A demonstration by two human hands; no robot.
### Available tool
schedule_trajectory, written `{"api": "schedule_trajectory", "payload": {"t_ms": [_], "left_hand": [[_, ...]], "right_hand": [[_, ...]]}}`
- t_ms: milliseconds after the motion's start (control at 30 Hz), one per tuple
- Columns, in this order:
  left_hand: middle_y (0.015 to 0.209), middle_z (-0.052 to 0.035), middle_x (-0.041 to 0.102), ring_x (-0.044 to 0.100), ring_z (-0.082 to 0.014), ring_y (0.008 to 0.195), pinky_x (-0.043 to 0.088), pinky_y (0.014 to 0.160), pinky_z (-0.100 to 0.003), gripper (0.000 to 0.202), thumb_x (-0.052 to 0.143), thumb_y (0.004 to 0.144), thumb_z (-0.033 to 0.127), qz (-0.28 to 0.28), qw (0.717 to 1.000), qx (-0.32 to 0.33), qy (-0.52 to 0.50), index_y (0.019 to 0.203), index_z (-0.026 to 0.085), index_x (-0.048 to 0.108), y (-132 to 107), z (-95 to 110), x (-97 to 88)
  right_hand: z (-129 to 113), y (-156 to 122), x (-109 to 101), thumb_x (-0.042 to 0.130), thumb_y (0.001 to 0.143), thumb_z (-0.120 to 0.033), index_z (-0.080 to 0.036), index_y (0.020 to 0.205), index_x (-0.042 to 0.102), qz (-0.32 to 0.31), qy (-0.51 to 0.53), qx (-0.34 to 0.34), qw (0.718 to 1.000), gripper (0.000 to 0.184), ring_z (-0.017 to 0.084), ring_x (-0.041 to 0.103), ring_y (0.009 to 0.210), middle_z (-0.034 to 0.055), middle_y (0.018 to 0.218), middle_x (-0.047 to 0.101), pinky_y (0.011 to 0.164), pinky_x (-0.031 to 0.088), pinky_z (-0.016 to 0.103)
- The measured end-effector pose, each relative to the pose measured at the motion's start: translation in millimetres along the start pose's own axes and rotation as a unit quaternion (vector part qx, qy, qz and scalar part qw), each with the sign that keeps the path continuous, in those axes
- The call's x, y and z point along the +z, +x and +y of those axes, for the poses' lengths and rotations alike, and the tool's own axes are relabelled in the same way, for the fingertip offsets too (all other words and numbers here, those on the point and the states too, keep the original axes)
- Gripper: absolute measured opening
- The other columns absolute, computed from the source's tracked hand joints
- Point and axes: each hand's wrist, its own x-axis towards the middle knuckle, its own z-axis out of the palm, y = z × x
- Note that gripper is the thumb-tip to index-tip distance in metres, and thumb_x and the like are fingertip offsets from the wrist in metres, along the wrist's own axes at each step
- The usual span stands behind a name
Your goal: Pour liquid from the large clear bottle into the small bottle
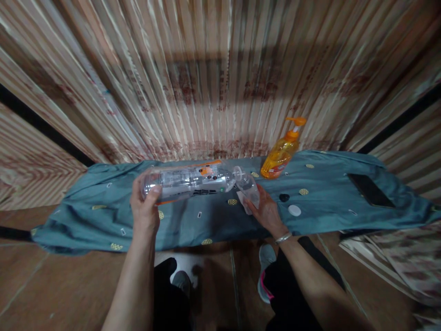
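Observation:
My left hand grips the base of a clear plastic water bottle with an orange-edged label, held tipped on its side, its mouth pointing right. The bottle's mouth meets the rim of a small clear cup, which my right hand holds tilted just above the table. A silver bangle sits on my right wrist. A white bottle cap and a small black cap lie on the cloth right of that hand.
A blue-green patterned cloth covers a low table. An orange pump soap bottle stands at the back. A black phone lies at the right end. Striped curtains hang behind. My feet stand below the table's front edge.

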Motion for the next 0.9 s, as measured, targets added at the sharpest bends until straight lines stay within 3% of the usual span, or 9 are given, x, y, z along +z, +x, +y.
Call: {"api": "schedule_trajectory", "payload": {"t_ms": [433,733,900], "left_hand": [[0.120,-0.0070,0.083,0.076,-0.0335,0.114,0.058,0.115,-0.051,0.063,0.097,0.069,0.061,0.007,1.000,-0.002,0.012,0.121,0.028,0.082,-1.3,-2.5,-1.3],[0.117,-0.0068,0.083,0.074,-0.0329,0.113,0.055,0.116,-0.051,0.063,0.099,0.064,0.059,0.020,0.999,-0.028,-0.018,0.115,0.025,0.084,-3.1,3.8,2.2],[0.119,-0.0082,0.083,0.076,-0.0349,0.117,0.056,0.118,-0.053,0.063,0.096,0.069,0.059,0.008,1.000,-0.023,0.002,0.120,0.025,0.082,-1.8,-1.2,-1.3]], "right_hand": [[-0.2,-1.4,2.1,0.050,0.116,-0.069,-0.019,0.167,0.058,0.014,-0.002,-0.007,1.000,0.071,0.041,0.083,0.129,0.0241,0.144,0.082,0.107,0.073,0.063],[-0.1,-2.2,6.0,0.046,0.117,-0.071,-0.014,0.163,0.058,0.022,-0.007,-0.014,1.000,0.074,0.042,0.083,0.128,0.0275,0.142,0.082,0.106,0.072,0.062],[-1.5,-1.0,3.0,0.046,0.117,-0.070,-0.016,0.165,0.057,0.007,-0.005,-0.008,1.000,0.073,0.042,0.082,0.128,0.0264,0.141,0.083,0.107,0.071,0.063]]}}
